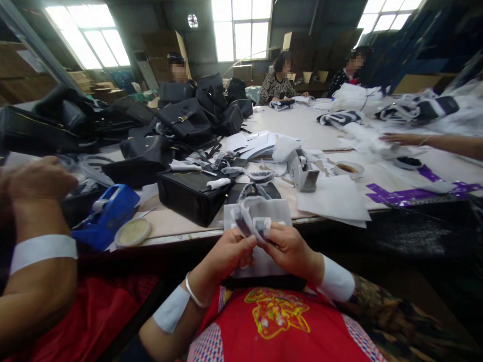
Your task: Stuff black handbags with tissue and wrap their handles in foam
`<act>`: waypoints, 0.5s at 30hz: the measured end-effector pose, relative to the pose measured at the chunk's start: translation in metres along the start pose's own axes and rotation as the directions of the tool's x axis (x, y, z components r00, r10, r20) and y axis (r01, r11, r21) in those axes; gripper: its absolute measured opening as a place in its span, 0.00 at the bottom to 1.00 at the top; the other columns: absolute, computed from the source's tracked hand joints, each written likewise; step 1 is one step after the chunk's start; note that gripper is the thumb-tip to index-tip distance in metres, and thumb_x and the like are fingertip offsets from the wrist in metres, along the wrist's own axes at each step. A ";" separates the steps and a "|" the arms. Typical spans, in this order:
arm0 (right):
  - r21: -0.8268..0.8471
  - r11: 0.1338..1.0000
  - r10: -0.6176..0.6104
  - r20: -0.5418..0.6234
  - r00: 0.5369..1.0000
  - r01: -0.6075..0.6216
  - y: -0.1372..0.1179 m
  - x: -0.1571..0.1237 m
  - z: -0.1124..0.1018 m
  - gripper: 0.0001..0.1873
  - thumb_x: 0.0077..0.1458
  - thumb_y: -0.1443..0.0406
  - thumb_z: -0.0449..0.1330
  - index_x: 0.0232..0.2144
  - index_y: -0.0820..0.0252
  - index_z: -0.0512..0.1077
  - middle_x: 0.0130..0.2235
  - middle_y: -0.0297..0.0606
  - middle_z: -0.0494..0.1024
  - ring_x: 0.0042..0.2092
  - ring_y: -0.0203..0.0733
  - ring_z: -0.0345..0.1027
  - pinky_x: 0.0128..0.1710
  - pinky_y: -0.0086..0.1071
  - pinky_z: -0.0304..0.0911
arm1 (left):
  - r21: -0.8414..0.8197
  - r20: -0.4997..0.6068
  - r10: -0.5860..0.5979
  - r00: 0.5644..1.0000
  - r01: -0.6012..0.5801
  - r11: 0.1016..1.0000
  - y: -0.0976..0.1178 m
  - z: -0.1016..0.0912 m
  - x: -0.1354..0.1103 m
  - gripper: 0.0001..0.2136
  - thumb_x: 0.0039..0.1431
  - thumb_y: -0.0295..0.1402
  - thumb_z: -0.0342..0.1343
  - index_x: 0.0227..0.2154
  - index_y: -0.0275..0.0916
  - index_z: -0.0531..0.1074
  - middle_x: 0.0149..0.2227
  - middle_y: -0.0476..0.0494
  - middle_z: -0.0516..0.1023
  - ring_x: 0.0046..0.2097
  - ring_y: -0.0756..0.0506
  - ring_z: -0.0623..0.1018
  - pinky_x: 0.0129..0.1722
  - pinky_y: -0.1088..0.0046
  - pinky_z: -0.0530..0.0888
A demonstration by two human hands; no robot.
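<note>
A dark bag handle [241, 219] partly wrapped in thin white sheeting stands up in front of me at the table edge. Thumb and fingers of my left hand [236, 249] are closed on its near left side. My right hand [289, 246] is closed on the handle's right side, where a white wrap end [262, 223] shows by the fingertips. Around and below the hands is a pale sheet [281, 208], over what looks like a dark bag in my lap. The inner fingers of both hands are partly hidden.
A black handbag [194, 196] and a pile of black bags [184, 118] lie left. A blue tape dispenser [107, 216], round tub [133, 232], grey tape dispenser [303, 171] and white sheets [332, 198] are nearby. Co-workers' arms [41, 201] reach in from both sides.
</note>
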State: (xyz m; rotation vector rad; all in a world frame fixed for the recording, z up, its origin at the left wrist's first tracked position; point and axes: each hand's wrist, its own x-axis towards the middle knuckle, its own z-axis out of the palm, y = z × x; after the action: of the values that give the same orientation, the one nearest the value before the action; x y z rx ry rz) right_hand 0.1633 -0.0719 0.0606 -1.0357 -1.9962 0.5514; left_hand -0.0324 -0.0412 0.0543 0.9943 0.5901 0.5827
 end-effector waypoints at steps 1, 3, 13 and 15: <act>-0.125 0.990 -0.067 0.008 0.998 0.068 0.002 -0.001 0.001 0.10 0.65 0.66 0.56 0.36 0.62 0.77 0.36 0.45 0.79 0.36 0.43 0.70 0.37 0.34 0.65 | -0.056 -0.040 -0.018 0.999 0.016 0.998 -0.002 0.002 0.002 0.22 0.56 0.51 0.64 0.22 0.38 0.66 0.12 0.59 0.58 0.15 0.56 0.59 0.24 0.76 0.69; -0.323 0.935 -0.144 0.031 0.989 0.146 0.008 -0.004 0.003 0.11 0.64 0.68 0.54 0.36 0.63 0.77 0.33 0.46 0.78 0.33 0.42 0.69 0.34 0.34 0.64 | -0.173 -0.100 -0.060 0.993 0.042 0.984 -0.007 0.006 0.006 0.20 0.54 0.47 0.68 0.24 0.38 0.65 0.12 0.61 0.56 0.15 0.57 0.57 0.24 0.78 0.68; 0.458 0.826 0.270 0.190 0.944 -0.328 0.010 -0.003 -0.005 0.18 0.58 0.52 0.65 0.40 0.61 0.76 0.39 0.42 0.79 0.40 0.45 0.73 0.43 0.38 0.69 | 0.345 -0.261 0.230 0.938 -0.132 0.929 -0.013 0.015 0.006 0.14 0.61 0.44 0.60 0.31 0.37 0.75 0.21 0.52 0.70 0.23 0.52 0.67 0.25 0.77 0.64; 0.571 0.701 0.347 0.251 0.904 -0.427 0.007 -0.003 -0.005 0.23 0.53 0.49 0.68 0.41 0.61 0.76 0.38 0.40 0.79 0.40 0.45 0.73 0.44 0.38 0.69 | 0.651 -0.179 0.387 0.904 -0.186 0.736 -0.017 0.013 0.004 0.11 0.65 0.39 0.55 0.31 0.38 0.76 0.27 0.46 0.77 0.30 0.48 0.74 0.32 0.74 0.68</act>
State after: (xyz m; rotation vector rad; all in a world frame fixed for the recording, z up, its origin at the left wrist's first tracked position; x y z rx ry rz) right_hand 0.1719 -0.0698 0.0577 -1.0064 -1.4993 1.4290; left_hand -0.0175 -0.0537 0.0444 1.6684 0.9481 0.8589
